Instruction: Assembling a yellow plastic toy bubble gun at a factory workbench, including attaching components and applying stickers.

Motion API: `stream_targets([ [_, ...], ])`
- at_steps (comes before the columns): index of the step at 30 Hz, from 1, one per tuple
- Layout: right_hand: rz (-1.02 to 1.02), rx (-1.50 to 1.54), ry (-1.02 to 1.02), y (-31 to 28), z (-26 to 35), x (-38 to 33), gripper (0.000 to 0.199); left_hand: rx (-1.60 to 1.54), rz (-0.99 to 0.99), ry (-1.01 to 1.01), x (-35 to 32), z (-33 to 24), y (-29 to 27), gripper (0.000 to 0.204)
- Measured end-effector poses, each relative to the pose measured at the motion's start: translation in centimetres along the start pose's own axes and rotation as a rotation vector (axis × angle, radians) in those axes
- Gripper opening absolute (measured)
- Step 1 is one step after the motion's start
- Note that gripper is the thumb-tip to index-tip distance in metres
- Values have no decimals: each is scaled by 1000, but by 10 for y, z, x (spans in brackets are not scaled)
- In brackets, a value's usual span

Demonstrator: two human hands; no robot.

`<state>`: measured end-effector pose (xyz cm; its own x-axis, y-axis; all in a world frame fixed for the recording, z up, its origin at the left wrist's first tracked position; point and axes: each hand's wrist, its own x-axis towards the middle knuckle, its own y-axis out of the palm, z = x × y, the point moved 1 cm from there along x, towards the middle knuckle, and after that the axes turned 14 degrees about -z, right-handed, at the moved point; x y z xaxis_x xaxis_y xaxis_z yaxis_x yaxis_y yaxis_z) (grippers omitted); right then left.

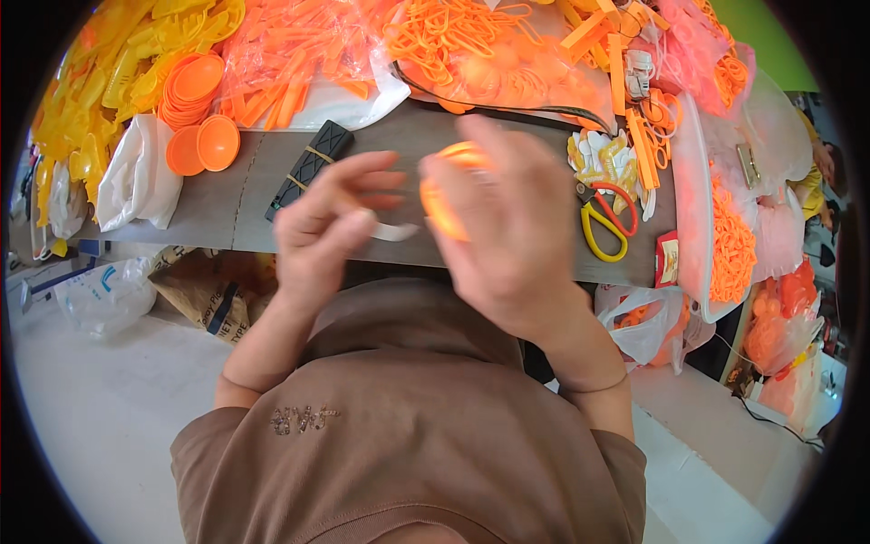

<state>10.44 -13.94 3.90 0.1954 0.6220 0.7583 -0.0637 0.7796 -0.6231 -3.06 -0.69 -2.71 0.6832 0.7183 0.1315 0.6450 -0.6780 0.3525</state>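
My right hand, smeared by motion, is closed around a bright orange rounded piece, its exact kind unclear. To its left, my left hand has its fingers bent, and a small white curved strip sticks out from the thumb tip. Both hands are over the front edge of the grey table. Just beyond my left hand lies a black ridged block with tan bands around it. Scissors with red and yellow handles rest to the right of my right hand.
Orange round dishes and a white bag stand at the left. Orange plastic parts are heaped at the back. White and yellow small pieces, a red box and a white tray are at the right.
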Motion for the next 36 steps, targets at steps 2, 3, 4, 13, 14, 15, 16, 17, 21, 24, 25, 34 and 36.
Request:
stream_targets([
  [2, 17, -34, -77, 22, 14, -10, 31, -82, -143, -12, 0, -13, -15, 17],
  [3, 8, -30, -66, 35, 19, -18, 29, -82, -140, -14, 0, -18, -17, 17],
  [4, 0, -22, -57, 47, 25, -26, 26, -91, -161, 22, 0, -23, -20, 18],
  [13, -60, 180, 232, 19, -43, 27, 16, 333, 122, 328, 1, -30, 6, 15],
  [14, -46, 93, 318, 26, -66, 40, 16, 437, 236, 440, 7, -31, 13, 18],
  [15, -38, 50, 238, 37, -91, 48, 17, 518, 269, 515, 10, -31, 22, 19],
  [16, -31, 5, 157, 48, -110, 53, 18, 595, 302, 594, 12, -30, 31, 21],
  [17, -32, 8, 153, 59, -120, 56, 18, 598, 298, 597, 13, -27, 36, 21],
  [21, 300, -36, 292, 86, -134, 57, 22, 717, 342, 654, 13, -10, 41, 23],
  [24, 276, -98, 232, 80, -134, 57, 23, 726, 350, 664, 16, -5, 41, 23],
  [25, 301, -173, 182, 75, -133, 61, 24, 716, 350, 688, 16, -5, 40, 24],
  [34, 330, 190, 126, -36, -67, 18, 32, 670, 357, 672, 9, -5, 34, 23],
  [36, 359, 193, 98, -41, -53, 2, 33, 692, 353, 691, 9, -4, 36, 23],
])
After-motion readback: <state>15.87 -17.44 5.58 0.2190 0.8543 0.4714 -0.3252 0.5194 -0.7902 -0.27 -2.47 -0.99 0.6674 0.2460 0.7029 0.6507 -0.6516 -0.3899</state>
